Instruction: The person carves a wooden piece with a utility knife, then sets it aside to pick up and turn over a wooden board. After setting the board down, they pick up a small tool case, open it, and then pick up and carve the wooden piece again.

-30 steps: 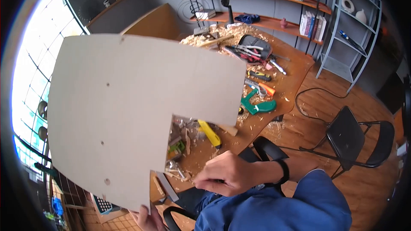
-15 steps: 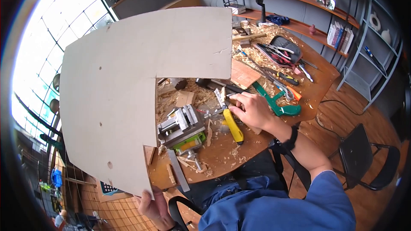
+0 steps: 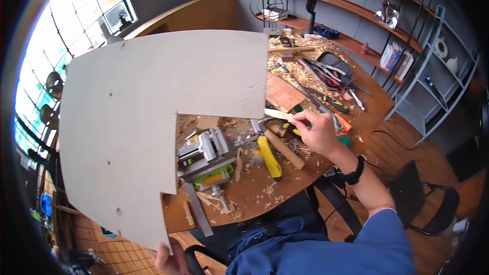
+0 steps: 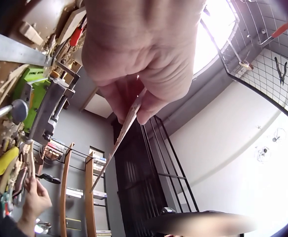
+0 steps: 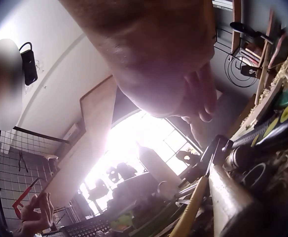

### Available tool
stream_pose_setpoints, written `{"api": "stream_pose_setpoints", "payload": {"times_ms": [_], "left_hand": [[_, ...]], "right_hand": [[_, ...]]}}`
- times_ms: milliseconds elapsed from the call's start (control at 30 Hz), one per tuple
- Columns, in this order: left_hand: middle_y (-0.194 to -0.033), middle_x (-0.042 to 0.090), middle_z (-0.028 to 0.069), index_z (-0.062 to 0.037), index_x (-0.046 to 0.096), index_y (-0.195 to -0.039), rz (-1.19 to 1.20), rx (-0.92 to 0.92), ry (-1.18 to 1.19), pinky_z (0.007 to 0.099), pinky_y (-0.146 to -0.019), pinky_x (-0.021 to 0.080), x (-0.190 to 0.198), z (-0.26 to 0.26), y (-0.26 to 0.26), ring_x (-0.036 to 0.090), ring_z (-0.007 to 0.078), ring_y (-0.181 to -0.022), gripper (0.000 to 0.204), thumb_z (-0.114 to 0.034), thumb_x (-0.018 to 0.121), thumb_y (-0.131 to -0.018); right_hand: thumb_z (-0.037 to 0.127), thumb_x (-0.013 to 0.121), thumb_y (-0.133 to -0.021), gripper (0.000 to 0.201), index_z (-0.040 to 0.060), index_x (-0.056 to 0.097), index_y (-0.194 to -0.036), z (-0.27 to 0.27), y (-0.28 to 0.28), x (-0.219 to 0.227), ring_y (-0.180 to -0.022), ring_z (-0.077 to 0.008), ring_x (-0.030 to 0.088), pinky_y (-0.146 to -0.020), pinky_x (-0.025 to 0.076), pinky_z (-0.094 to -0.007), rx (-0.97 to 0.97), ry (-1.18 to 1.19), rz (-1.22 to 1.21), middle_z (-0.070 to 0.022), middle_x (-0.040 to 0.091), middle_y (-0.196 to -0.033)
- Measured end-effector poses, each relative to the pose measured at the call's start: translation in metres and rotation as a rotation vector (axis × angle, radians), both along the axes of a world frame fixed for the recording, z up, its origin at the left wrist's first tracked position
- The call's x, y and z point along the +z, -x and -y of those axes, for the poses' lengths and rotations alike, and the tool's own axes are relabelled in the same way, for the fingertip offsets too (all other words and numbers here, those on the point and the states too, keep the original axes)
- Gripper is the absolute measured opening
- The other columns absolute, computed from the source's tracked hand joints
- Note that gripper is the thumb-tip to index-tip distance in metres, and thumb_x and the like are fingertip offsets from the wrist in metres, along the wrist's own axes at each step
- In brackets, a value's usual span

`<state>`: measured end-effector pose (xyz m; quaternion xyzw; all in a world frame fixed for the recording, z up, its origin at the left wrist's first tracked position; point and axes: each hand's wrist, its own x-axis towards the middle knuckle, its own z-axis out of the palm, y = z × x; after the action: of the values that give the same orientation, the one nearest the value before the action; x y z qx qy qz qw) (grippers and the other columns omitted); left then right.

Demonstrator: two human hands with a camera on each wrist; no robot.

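Observation:
My left hand point(image 3: 173, 259) pinches the lower corner of a large pale board point(image 3: 122, 122) between thumb and fingers. The board stands tilted over the left part of the table, with a stepped cut-out on its right side. In the left wrist view, that board point(image 4: 115, 147) shows edge-on between the fingers. My right hand point(image 3: 320, 131) pinches a slim pale wooden piece point(image 3: 278, 115), tapered like a small blade, above the table. Below it lie a yellow utility knife point(image 3: 269, 159) and a wooden handle point(image 3: 286, 150). A metal vise point(image 3: 208, 148) shows through the cut-out.
Shavings litter the brown table point(image 3: 244, 198). A metal strip point(image 3: 198, 210) lies near its front edge. Farther back are a reddish wood block point(image 3: 283, 93), a tool pouch point(image 3: 333, 66) with pliers, and a screwdriver point(image 3: 336, 104). A black folding chair point(image 3: 433, 203) stands at the right.
My right hand went from above my lap to the table and now holds up the slim wooden piece. The left hand keeps its grip on the board, whose tilt changed slightly.

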<state>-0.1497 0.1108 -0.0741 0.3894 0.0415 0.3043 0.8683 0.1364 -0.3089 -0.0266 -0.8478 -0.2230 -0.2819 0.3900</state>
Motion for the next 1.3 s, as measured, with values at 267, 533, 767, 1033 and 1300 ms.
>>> {"api": "stream_pose_setpoints", "payload": {"times_ms": [267, 533, 767, 1033, 1300], "left_hand": [[-0.131, 0.062, 0.0256, 0.0139, 0.050, -0.136, 0.009, -0.017, 0.354, 0.0425, -0.113, 0.043, 0.014, 0.017, 0.007, 0.058, 0.0309, -0.124, 0.050, 0.008, 0.061, -0.088], [-0.132, 0.061, 0.0264, 0.0183, 0.050, -0.133, 0.035, -0.057, 0.258, 0.0435, -0.114, 0.043, 0.022, 0.013, -0.002, 0.059, 0.0325, -0.124, 0.052, 0.009, 0.066, -0.084], [-0.134, 0.060, 0.0262, 0.0190, 0.049, -0.134, 0.086, -0.164, 0.309, 0.0424, -0.115, 0.042, 0.029, 0.016, -0.008, 0.058, 0.0325, -0.126, 0.055, 0.012, 0.065, -0.083], [-0.120, 0.065, 0.0220, 0.0118, 0.060, -0.123, -0.090, -0.046, 0.423, 0.0419, -0.107, 0.047, 0.027, 0.034, -0.009, 0.062, 0.0304, -0.115, 0.035, 0.009, 0.065, -0.089], [-0.131, 0.061, 0.0205, 0.0009, 0.047, -0.141, -0.199, 0.073, 0.095, 0.0283, -0.047, 0.058, -0.004, 0.045, -0.044, 0.072, 0.0231, -0.086, 0.061, 0.001, 0.062, -0.082]], "right_hand": [[0.009, 0.080, -0.086, 0.012, 0.0002, 0.072, -0.084, 0.170, 0.018, -0.020, -0.063, -0.0235, 0.074, -0.058, 0.056, -0.0319, -0.466, 0.052, -0.037, -0.0144, 0.074, -0.073], [0.012, 0.081, -0.086, 0.014, 0.0030, 0.070, -0.081, 0.219, 0.033, -0.074, -0.060, -0.0221, 0.073, -0.057, 0.056, -0.0319, -0.521, 0.019, -0.106, -0.0103, 0.074, -0.070], [0.014, 0.077, -0.090, 0.015, 0.0022, 0.071, -0.082, 0.212, 0.048, -0.072, -0.058, -0.0216, 0.068, -0.055, 0.050, -0.0343, -0.511, 0.119, -0.073, -0.0113, 0.070, -0.069], [0.023, 0.064, -0.103, 0.025, 0.0013, 0.073, -0.093, 0.178, 0.034, 0.014, -0.061, -0.0054, 0.058, -0.056, 0.044, -0.0216, -0.367, -0.538, -0.266, -0.0021, 0.074, -0.084], [0.043, 0.066, -0.101, 0.075, -0.0024, 0.036, -0.152, 0.027, 0.074, 0.072, -0.090, -0.0171, 0.074, -0.066, 0.057, -0.0245, 0.590, -0.679, -0.881, -0.0189, 0.069, -0.127]]}}
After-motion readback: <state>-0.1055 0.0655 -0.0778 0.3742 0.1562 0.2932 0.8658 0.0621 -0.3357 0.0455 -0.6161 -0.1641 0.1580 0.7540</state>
